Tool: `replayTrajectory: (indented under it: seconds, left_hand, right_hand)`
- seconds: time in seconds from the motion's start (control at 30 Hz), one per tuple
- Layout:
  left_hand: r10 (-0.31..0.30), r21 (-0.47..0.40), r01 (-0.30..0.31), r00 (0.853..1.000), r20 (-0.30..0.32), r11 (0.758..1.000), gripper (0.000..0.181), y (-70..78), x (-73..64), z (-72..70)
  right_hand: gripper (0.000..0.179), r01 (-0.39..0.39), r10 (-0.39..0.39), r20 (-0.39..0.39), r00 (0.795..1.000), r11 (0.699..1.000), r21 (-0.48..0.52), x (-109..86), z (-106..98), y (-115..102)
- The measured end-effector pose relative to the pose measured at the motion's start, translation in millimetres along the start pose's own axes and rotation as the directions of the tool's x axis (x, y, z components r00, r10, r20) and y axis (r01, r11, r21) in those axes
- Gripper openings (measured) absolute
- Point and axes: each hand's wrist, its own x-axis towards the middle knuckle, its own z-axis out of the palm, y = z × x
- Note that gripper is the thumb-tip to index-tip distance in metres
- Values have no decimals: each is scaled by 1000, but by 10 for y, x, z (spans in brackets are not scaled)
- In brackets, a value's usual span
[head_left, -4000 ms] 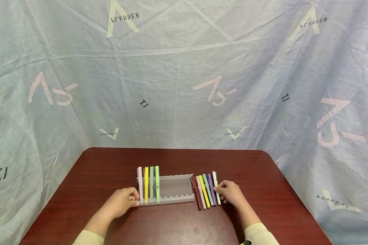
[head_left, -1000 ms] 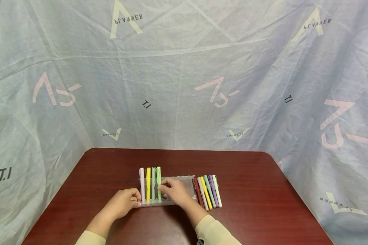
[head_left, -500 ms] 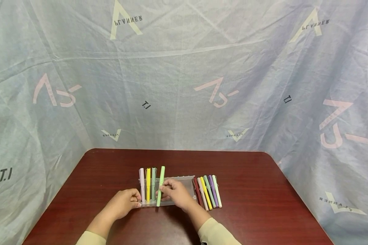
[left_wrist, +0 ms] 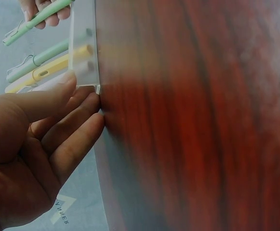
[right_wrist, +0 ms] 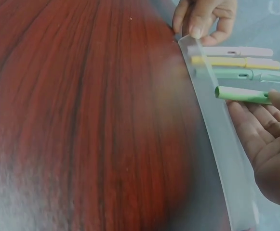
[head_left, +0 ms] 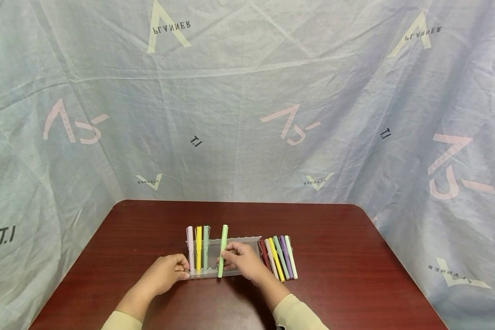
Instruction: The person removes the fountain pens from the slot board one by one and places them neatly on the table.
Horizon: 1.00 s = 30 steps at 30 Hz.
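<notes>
A clear plastic pen tray with notched edges lies on the table. My left hand grips its near left corner, thumb on top of the edge and the fingers at the outer side. Three pens sit in the tray's left slots: a lilac pen, a yellow pen and a grey-green pen. My right hand pinches a light green pen near its middle, slightly tilted over the tray. In the right wrist view, the pen's rounded end overlaps the tray's front wall.
Right of the tray several pens lie side by side: a dark red pen, a pale pink one, a yellow pen, a grey-green one, a purple pen and a white pen. Grey cloth hangs behind the table.
My right hand came from the white pen on the right to the light green pen, lifted it from its slot and moved it rightward. My left hand has stayed at the tray's corner.
</notes>
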Motion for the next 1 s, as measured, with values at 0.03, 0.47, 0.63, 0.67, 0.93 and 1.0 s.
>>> replayTrajectory:
  seconds: [0.03,0.47,0.63,0.67,0.93,1.0]
  left_hand:
    - [0,-2,0,1000,-1,1000,18,2,0,1]
    - [-31,5,31,999,8,1000,18,35,-5,-12]
    - [-21,18,21,1000,7,1000,18,34,-4,-18]
    - [-22,18,22,1000,8,1000,18,32,-3,-16]
    - [-33,-15,33,999,16,999,18,32,-5,-5]
    - [-30,-18,30,999,16,999,17,33,-7,-5]
  right_hand:
    - [21,3,-3,-4,1000,1000,-8,-6,-13,3]
    - [26,3,-4,-24,1000,999,-35,-53,-228,76]
    - [26,7,-8,-36,999,999,-45,-81,-301,81]
    - [26,7,-9,-38,999,999,-45,-87,-314,79]
    - [27,1,-3,-56,998,999,-44,-133,-410,75]
    - [27,4,-7,-61,998,999,-51,-144,-437,78]
